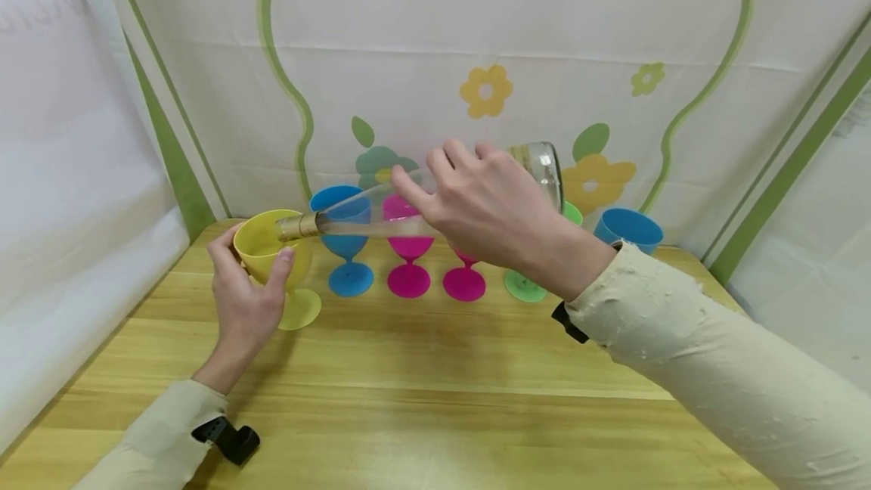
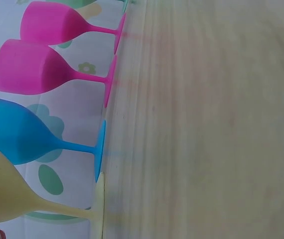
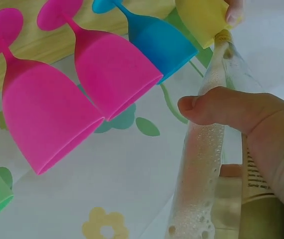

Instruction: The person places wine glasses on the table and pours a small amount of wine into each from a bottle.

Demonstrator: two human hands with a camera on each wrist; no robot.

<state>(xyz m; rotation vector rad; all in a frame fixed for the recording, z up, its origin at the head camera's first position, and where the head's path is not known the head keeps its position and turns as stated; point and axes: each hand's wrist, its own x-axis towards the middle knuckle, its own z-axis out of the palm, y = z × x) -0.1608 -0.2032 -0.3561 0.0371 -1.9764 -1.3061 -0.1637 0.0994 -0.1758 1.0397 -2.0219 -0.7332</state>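
Note:
At the far left of the row, my left hand [image 1: 246, 307] grips the bowl of a yellow goblet [image 1: 299, 310], thumb on the near side and fingers around the left. The goblet's foot is on the table. My right hand [image 1: 493, 210] holds a clear glass bottle [image 1: 364, 206] around its body, tilted nearly level with the mouth pointing left. Its gold-foiled neck [image 1: 299, 227] reaches over the rim into the goblet's opening. Pale liquid lies along the bottle's lower side; bubbles show in the glass [image 3: 197, 169] in the right wrist view.
Right of the yellow goblet stand a blue goblet [image 1: 350, 278], a pink goblet [image 1: 408, 280], a second pink goblet [image 1: 465, 283] and a green goblet [image 1: 524, 287], partly behind my right arm. Another blue cup [image 1: 627, 228] is farther right. A patterned curtain [image 1: 408, 89] hangs behind the wooden table [image 1: 422, 399].

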